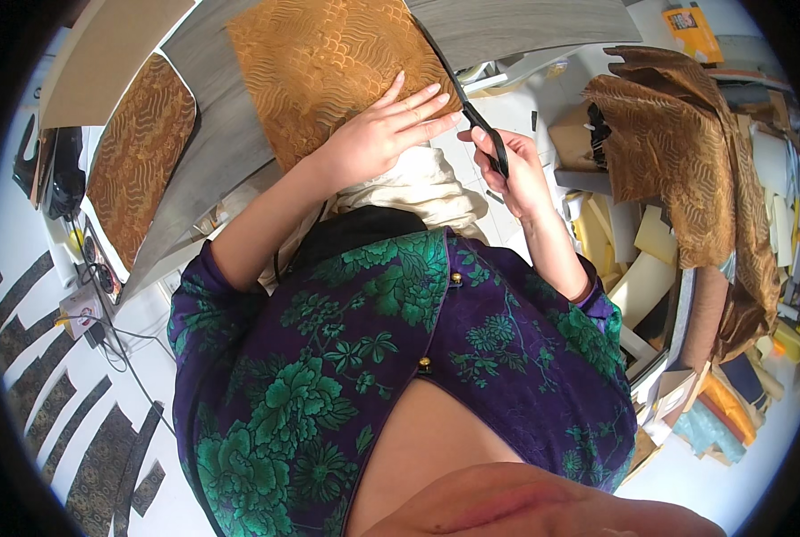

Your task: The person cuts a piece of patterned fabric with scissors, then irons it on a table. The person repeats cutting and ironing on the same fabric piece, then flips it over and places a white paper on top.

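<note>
A golden-brown patterned fabric piece (297,67) lies on the grey wood-look table in front of me. My left hand (369,139) rests flat on its near right part, fingers spread, palm down. Black-handled scissors (494,143) are in my right hand (521,174), with fingers and thumb at the handle loops. Their long dark blades point away from me along the fabric's right edge. I cannot tell from this angle whether the blades are apart. Below the left hand, cream cloth (418,188) bunches over my lap.
The grey table (208,170) holds a brown patterned piece (140,152) and tan board (105,63) at left. Brown cloth (677,161) drapes over a cluttered rack at right. A cable (131,362) and dark fabric strips (96,461) lie on the floor at lower left.
</note>
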Action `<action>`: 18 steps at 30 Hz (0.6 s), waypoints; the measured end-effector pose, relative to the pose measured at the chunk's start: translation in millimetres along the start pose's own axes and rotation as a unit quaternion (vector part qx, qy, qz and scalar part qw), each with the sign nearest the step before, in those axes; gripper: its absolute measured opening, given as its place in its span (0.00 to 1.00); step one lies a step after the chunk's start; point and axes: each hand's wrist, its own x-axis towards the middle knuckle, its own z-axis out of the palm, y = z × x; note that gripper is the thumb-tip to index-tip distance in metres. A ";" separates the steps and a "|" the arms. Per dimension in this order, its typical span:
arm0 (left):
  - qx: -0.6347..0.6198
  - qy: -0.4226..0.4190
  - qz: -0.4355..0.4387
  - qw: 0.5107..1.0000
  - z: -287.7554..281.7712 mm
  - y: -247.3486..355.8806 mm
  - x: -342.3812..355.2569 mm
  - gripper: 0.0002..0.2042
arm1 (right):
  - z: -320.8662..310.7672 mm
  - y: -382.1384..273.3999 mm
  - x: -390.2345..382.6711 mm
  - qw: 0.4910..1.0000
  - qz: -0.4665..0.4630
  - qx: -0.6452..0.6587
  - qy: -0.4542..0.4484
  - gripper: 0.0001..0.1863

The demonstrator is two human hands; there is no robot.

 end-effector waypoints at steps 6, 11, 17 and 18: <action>-0.012 -0.002 0.018 1.000 0.4 6.3 1.8 0.34 | 0.2 5.9 1.2 1.000 -0.012 0.004 0.001 0.16; -0.017 0.002 0.028 0.999 0.2 6.3 1.7 0.34 | 2.9 5.8 -1.6 1.000 -0.011 -0.006 0.008 0.16; -0.046 0.001 0.046 0.998 -0.8 19.0 3.2 0.38 | 2.3 5.1 4.9 0.998 -0.005 0.064 0.002 0.19; -0.053 0.005 0.050 0.997 0.5 20.4 2.5 0.39 | 3.1 4.4 4.1 0.998 -0.003 0.064 0.003 0.19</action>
